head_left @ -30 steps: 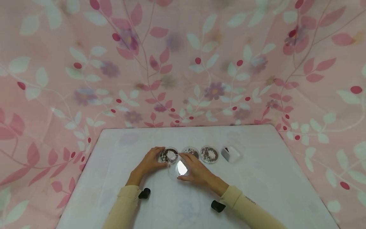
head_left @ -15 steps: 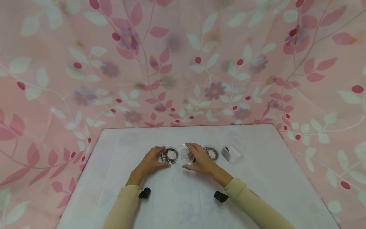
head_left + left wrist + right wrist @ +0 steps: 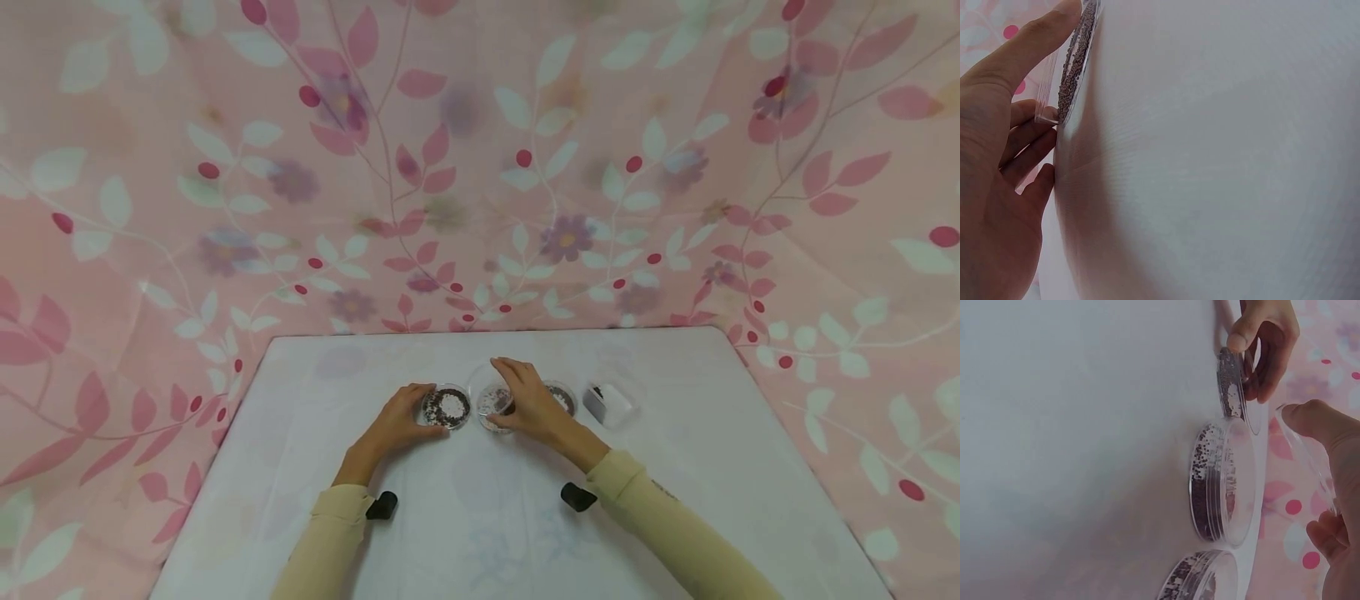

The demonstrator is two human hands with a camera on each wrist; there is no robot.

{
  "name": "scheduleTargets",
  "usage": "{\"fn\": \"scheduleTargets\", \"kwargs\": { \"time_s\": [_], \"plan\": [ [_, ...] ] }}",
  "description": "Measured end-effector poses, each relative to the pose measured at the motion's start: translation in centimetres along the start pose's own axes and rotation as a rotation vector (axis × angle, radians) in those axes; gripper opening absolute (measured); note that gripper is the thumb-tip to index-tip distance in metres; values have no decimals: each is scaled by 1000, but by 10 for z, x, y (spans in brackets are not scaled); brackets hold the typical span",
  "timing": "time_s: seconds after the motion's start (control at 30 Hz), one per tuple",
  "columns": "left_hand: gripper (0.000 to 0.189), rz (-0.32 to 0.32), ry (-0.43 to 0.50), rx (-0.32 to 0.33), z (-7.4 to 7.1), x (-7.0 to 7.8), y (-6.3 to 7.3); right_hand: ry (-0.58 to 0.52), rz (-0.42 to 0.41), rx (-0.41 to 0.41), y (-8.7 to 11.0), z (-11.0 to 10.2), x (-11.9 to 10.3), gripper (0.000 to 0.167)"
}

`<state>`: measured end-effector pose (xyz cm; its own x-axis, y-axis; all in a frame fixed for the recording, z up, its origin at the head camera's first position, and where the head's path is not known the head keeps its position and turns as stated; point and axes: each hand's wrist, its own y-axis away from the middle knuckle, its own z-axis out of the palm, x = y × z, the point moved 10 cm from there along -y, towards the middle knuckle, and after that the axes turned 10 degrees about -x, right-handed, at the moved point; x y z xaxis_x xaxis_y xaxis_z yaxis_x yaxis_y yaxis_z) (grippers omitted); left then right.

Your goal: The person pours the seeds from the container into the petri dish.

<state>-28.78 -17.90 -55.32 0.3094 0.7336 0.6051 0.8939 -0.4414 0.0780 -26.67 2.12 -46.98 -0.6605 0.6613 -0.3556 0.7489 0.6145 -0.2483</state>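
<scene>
My left hand [image 3: 396, 427] grips the side of the left petri dish [image 3: 448, 407], which holds dark granules with a white patch in the middle. In the left wrist view, thumb and fingers clasp the clear wall of that dish [image 3: 1075, 69]. My right hand [image 3: 534, 408] pinches a clear round lid [image 3: 1310, 453] by its edges, thumb on one side and fingers on the other. The lid is tilted and raised above the middle petri dish [image 3: 1207, 481], apart from it in the right wrist view. Dark and white granules fill this dish too.
A third petri dish [image 3: 564, 397] of similar granules stands to the right, partly behind my right hand. Beyond it lies a clear plastic box [image 3: 611, 405] with white and dark parts. A pink floral cloth [image 3: 480, 167] hangs behind the white table [image 3: 465, 533].
My right hand has carried the lid away from near the left dish, rightward and back, to over the middle dish. My left hand has stayed on the left dish.
</scene>
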Motion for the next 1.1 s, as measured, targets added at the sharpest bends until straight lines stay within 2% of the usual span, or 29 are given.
{"fn": "scheduleTargets", "kwargs": {
  "time_s": [0.17,0.57,0.87,1.1],
  "plan": [
    [90,-2,-6,0,1,-1,0,32,43,-51,-9,3,1,97],
    [89,2,5,5,1,-2,0,152,70,-131,-26,12,-3,99],
    [89,25,19,10,3,-2,0,246,32,-194,-42,19,-11,96],
    [89,23,3,6,2,-3,-1,304,-4,-180,-46,20,-16,98]
  ]
}}
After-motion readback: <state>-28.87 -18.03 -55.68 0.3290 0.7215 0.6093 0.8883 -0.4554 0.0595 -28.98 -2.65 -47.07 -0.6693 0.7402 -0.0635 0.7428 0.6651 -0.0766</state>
